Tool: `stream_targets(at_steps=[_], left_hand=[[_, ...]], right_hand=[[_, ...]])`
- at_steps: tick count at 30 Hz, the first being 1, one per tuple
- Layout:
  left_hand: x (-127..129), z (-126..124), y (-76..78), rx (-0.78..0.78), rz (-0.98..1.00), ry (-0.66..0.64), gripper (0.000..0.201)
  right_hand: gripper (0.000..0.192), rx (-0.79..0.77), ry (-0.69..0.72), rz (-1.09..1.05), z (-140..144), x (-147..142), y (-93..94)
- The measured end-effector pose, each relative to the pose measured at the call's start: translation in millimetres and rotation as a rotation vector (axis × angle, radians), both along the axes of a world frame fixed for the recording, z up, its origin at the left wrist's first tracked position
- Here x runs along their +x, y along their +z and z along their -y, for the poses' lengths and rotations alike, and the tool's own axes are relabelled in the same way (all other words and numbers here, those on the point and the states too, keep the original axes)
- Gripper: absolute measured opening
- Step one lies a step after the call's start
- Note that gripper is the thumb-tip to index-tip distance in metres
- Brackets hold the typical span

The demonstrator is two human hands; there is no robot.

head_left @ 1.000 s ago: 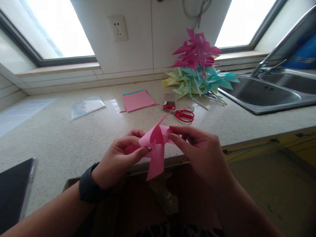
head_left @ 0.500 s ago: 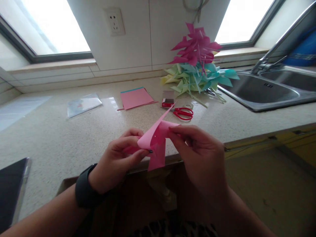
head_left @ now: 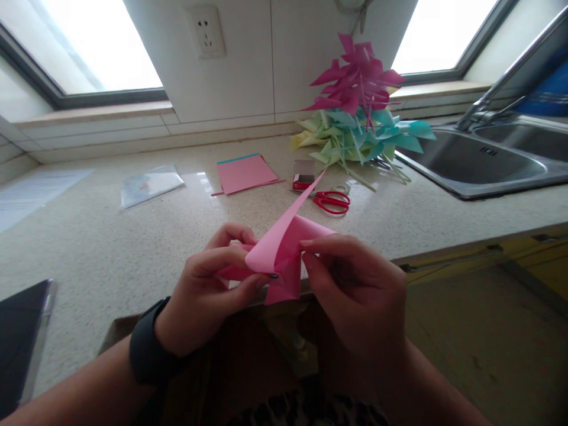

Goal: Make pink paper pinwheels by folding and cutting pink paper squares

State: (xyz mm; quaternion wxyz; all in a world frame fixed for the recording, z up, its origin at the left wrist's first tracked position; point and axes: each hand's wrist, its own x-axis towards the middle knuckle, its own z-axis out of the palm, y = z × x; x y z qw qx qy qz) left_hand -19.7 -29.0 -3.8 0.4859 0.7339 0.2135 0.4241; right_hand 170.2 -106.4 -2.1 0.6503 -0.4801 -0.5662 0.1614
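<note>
Since second ago, am seeing long paper flap swinging up, now pointing toward scissors (head_left: 332, 202); hands sitting slightly lower. Countertop (head_left: 110, 248) spreading under everything. Both hands working just over its near edge, keeping pink paper pinwheel (head_left: 284, 251) lifted for folding. Left hand (head_left: 208, 290) pinching centre, thumb pressing layers together. Right hand (head_left: 355, 284) pinching curled flap by fingertips.

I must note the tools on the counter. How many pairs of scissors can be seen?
1. The red scissors lie flat on the counter, right of the small red box and before the heap of paper pinwheels. The heap could hide others.
</note>
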Motion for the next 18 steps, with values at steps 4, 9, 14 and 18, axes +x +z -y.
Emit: stream_targets(at_steps=[4,9,14,18], left_hand=[[-0.4,1.8,3.9,0.03,-0.01,0.001,0.015],[-0.6,5.5,5.7,0.067,-0.034,-0.01,0.017],[1.1,6.5,4.6,0.059,-0.045,0.009,0.014],[1.1,6.7,4.9,0.058,-0.048,0.013,0.011]], right_hand=[[0.019,0.05,-0.016,-0.002,4.0,-0.4,-0.6],[0.014,-0.02,-0.082,-0.236,2.0,-9.7,-2.1],[0.026,-0.122,0.091,-0.581,-2.9,-15.5,1.3],[0.022,-0.187,0.163,-0.567,-4.9,-13.8,4.9]])
